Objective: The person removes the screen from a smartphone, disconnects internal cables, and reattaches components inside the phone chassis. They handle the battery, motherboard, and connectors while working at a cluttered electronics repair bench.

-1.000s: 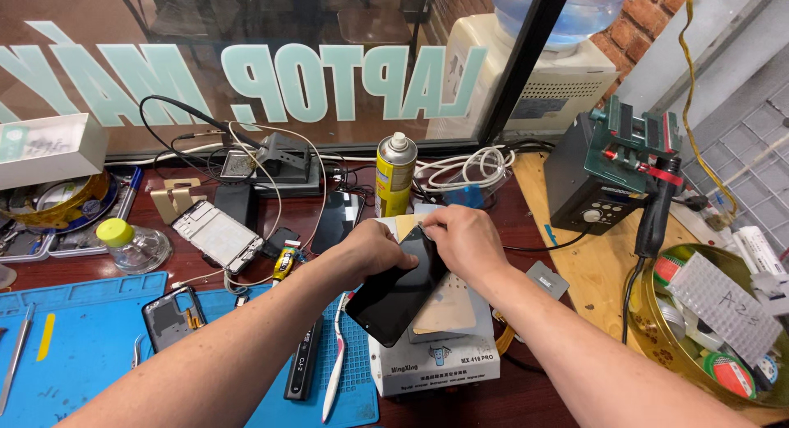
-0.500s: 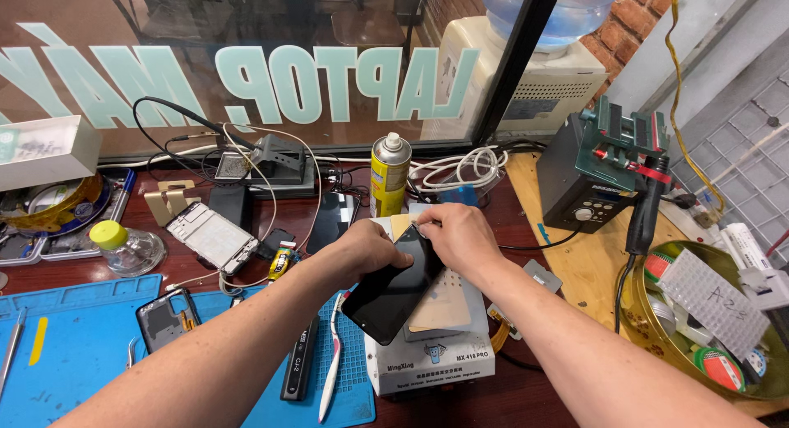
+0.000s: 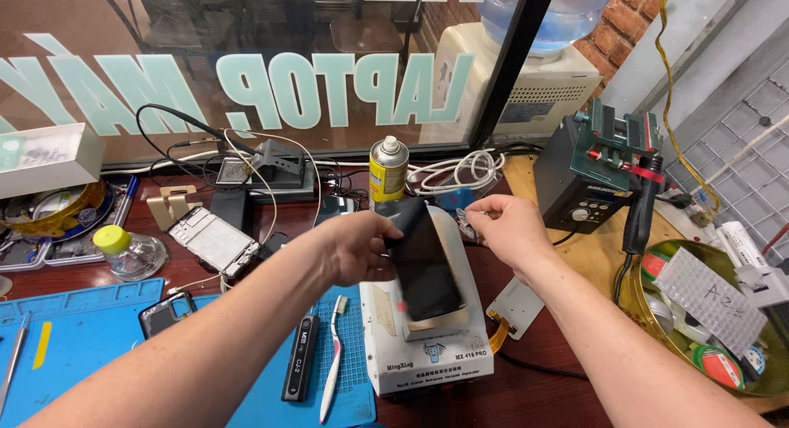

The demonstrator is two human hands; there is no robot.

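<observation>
A dark phone screen panel [image 3: 423,260] is held tilted just above the white heating plate machine [image 3: 427,346], its lower end over the machine's top and its upper end raised toward the window. The left hand [image 3: 353,247] grips the panel's upper left edge, thumb and fingers closed on it. The right hand [image 3: 509,228] hovers to the right of the machine's far end, clear of the panel, with finger and thumb pinched narrowly together; whether something small sits between them is hard to make out.

On the machine's top, left of the panel, lies a pale strip of residue or tape. A yellow spray can [image 3: 388,168] stands upright behind the machine, with a coil of white cable [image 3: 456,172] beside it. Right of the machine, a small grey board with an orange flex ribbon [image 3: 514,301] lies on the wooden table. Farther right stand a dark soldering station [image 3: 588,181] and a bowl of tape rolls and parts [image 3: 715,321].

Left of the machine, on the blue work mat [image 3: 82,338], lie a white toothbrush [image 3: 333,354] and a black bar-shaped tool [image 3: 301,358], side by side. Beyond the mat, farther left of the machine, are a bare phone frame [image 3: 212,239] and a small glass bottle with a yellow cap [image 3: 123,251].
</observation>
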